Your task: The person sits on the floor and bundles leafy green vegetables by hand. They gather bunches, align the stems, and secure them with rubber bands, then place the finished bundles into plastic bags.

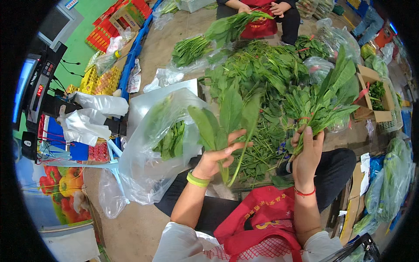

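Between the fingers of my left hand (217,160) are a few long-stemmed green leaves (230,113), their stems hanging down past my palm. My right hand (307,154) grips a bunch of leafy greens (330,98) by the stems, with a red tie around part of it. Beyond both hands spreads a large heap of loose leafy greens (262,62) on the floor. Cut stems and leaves (258,160) lie scattered closer to my knees. To the left of my left hand, a clear plastic bag (140,163) stands open-mouthed with greens (173,140) inside it.
A metal scale platform (144,106) lies under the bag. At left are a lit display unit (41,88), rolled plastic bags (98,104) and egg trays (108,82). Another person's hand (280,9) shows across the heap. A cardboard box (376,95) and bagged vegetables (392,177) stand right.
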A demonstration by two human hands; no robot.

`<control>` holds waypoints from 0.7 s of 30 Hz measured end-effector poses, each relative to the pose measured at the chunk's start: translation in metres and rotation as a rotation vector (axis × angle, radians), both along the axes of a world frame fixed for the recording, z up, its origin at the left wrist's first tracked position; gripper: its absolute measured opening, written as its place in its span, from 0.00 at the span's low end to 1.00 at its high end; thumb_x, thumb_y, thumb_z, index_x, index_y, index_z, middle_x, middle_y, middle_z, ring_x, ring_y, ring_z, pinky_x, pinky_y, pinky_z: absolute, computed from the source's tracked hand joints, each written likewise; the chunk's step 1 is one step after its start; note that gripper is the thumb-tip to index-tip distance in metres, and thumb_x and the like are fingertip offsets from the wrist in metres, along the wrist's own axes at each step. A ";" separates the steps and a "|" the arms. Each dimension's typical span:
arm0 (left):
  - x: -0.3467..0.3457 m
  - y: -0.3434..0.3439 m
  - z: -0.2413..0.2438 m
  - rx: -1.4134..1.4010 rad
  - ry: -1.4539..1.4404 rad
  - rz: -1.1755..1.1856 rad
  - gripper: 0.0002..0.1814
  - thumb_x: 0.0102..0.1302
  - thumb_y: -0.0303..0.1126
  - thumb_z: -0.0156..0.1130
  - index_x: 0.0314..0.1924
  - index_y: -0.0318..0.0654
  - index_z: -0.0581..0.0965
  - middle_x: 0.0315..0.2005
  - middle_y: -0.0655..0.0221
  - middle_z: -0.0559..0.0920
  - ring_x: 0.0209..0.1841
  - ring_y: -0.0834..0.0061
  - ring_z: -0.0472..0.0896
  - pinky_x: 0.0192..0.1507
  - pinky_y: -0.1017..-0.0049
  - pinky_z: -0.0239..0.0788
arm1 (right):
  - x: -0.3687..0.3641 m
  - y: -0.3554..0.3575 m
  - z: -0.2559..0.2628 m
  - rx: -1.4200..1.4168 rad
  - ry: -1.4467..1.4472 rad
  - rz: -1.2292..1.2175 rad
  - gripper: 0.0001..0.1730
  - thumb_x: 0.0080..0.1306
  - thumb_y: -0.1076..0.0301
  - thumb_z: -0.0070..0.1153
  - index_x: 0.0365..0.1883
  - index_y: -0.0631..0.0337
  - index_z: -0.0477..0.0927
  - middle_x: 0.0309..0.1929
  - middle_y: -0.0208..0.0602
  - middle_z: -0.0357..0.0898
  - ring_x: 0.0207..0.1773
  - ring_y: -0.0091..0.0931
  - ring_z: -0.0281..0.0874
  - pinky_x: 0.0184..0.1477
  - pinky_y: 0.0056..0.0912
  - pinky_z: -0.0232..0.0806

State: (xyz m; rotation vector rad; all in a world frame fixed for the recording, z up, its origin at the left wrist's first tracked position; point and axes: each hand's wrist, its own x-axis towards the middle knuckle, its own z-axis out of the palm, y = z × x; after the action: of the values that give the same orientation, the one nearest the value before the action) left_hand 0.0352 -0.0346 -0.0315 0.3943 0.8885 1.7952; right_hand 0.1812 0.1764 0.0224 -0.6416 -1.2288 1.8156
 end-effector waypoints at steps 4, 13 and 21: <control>0.004 0.003 0.002 0.268 -0.147 -0.148 0.52 0.60 0.37 0.66 0.82 0.37 0.54 0.82 0.57 0.52 0.83 0.52 0.50 0.61 0.51 0.73 | 0.006 -0.015 -0.004 0.061 -0.014 0.085 0.15 0.83 0.65 0.49 0.62 0.58 0.66 0.42 0.30 0.73 0.36 0.20 0.71 0.37 0.25 0.64; 0.009 -0.001 0.007 0.457 -0.259 -0.339 0.60 0.51 0.39 0.67 0.84 0.45 0.49 0.84 0.53 0.38 0.84 0.44 0.38 0.72 0.29 0.50 | 0.008 -0.029 -0.012 0.104 -0.061 0.170 0.14 0.83 0.66 0.48 0.62 0.59 0.65 0.44 0.32 0.73 0.35 0.19 0.71 0.37 0.24 0.65; 0.010 0.011 0.012 0.413 -0.299 -0.159 0.62 0.50 0.35 0.72 0.83 0.43 0.48 0.82 0.48 0.47 0.83 0.45 0.48 0.75 0.34 0.51 | 0.010 -0.055 -0.006 0.003 -0.124 0.334 0.16 0.82 0.65 0.50 0.61 0.59 0.64 0.44 0.31 0.74 0.35 0.19 0.72 0.36 0.22 0.66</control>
State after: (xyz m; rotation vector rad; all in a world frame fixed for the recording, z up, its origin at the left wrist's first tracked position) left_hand 0.0451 -0.0239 -0.0198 0.4294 0.2679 1.8252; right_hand 0.1914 0.1217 0.0165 -0.5806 -1.4924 2.0698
